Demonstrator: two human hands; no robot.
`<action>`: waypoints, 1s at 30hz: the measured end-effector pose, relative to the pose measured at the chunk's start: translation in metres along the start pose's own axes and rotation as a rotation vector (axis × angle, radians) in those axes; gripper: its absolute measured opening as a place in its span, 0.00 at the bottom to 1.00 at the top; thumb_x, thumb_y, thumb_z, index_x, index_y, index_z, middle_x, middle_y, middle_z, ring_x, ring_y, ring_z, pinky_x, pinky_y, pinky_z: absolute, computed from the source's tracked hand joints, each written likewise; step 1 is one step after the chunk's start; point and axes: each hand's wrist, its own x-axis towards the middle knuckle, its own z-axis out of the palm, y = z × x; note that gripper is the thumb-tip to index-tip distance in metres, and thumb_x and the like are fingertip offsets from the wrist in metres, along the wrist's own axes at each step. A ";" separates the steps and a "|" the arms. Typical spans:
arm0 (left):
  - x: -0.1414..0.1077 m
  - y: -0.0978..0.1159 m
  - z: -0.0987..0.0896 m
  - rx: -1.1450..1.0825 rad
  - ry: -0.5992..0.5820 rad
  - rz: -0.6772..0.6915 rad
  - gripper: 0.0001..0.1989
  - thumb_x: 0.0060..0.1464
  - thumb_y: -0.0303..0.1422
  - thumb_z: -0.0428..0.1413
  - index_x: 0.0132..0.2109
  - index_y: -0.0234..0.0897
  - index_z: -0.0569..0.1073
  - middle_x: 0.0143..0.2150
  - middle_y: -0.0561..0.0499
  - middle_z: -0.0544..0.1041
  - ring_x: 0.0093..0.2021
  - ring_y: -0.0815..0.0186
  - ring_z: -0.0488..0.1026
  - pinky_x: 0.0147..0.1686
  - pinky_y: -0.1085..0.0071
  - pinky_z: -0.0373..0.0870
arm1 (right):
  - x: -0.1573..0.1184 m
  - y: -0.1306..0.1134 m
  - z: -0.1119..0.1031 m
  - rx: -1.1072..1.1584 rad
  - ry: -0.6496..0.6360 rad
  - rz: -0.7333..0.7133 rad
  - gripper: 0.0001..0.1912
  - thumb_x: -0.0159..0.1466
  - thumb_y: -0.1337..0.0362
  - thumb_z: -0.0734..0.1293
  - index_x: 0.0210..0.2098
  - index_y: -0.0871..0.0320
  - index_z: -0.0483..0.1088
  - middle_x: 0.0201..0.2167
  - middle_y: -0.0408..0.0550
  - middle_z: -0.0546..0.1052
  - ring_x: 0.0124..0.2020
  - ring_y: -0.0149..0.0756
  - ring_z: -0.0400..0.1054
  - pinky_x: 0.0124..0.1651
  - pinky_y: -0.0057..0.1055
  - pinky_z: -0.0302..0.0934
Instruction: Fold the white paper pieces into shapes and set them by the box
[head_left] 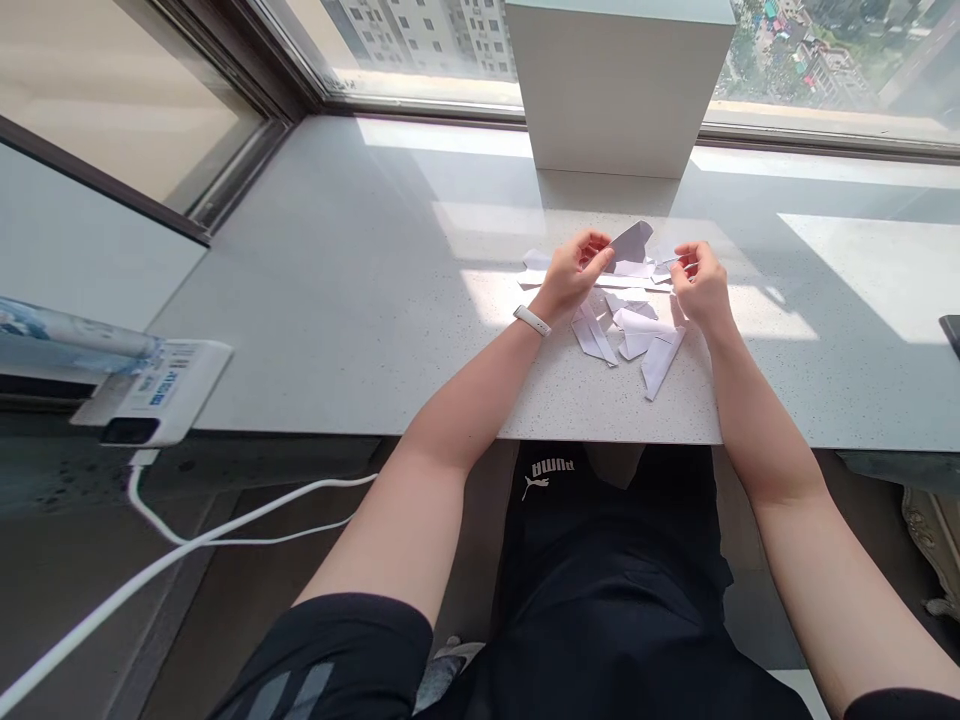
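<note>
Lying beneath both hands [571,277] [699,285], white paper scraps [626,325]

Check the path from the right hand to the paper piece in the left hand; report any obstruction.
Nothing solid. Only the thin paper strip the right hand pinches and loose paper scraps lie before the paper piece in the left hand.

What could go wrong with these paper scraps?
The loose white paper scraps lie near the front edge of the speckled stone counter and could slide off. The left hand pinching a paper piece might tear it. The white power bank seems to overhang the edge and might tip, dragged by its white cable.
</note>
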 end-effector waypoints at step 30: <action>0.031 -0.066 -0.080 -0.044 0.758 -0.275 0.29 0.74 0.67 0.62 0.42 0.49 0.66 0.44 0.47 0.73 0.48 0.53 0.78 0.56 0.53 0.83 | -0.013 -0.028 -0.006 -0.005 -0.289 -0.069 0.08 0.74 0.59 0.77 0.51 0.51 0.85 0.52 0.56 0.85 0.47 0.49 0.78 0.61 0.57 0.79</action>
